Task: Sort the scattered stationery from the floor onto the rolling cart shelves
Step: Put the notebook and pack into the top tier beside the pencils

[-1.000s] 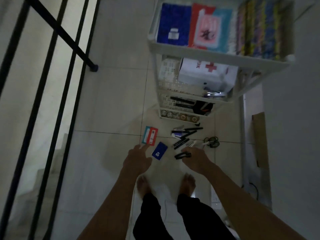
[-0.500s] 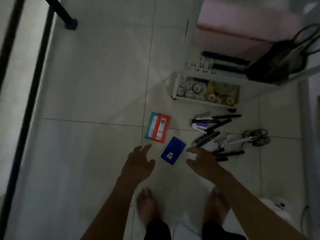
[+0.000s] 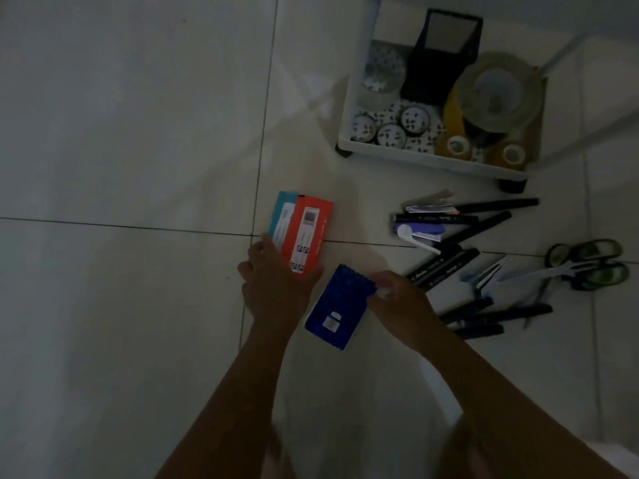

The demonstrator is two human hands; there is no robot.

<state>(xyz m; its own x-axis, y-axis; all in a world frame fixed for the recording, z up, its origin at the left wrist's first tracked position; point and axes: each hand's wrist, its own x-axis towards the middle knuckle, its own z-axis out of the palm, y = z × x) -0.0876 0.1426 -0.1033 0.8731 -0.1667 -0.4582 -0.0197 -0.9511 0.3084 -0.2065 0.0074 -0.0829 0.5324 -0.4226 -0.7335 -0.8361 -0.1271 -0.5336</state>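
open tile floor (image 3: 121, 305) to my left, wide free reach | ahead-right: cart's bottom tray (image 3: 432, 159) packed with tape rolls (image 3: 498, 95) and a black holder (image 3: 439, 53), little room to enter | right: heap of pens (image 3: 446, 264) and scissors (image 3: 587, 264) blocks a sweep | red packet (image 3: 306, 233) and blue notebook (image 3: 337, 305) close together, narrow gap between them

Nothing here is actually readable, it's too dark and blurry. The red packet (image 3: 306, 238) has a grey printed panel and a few small icon squares, maybe a barcode, but no legible letters. The blue notepad (image 3: 337, 307) carries a small white label, blank-looking. The black markers (image 3: 441, 267) show faint script I can't make out.
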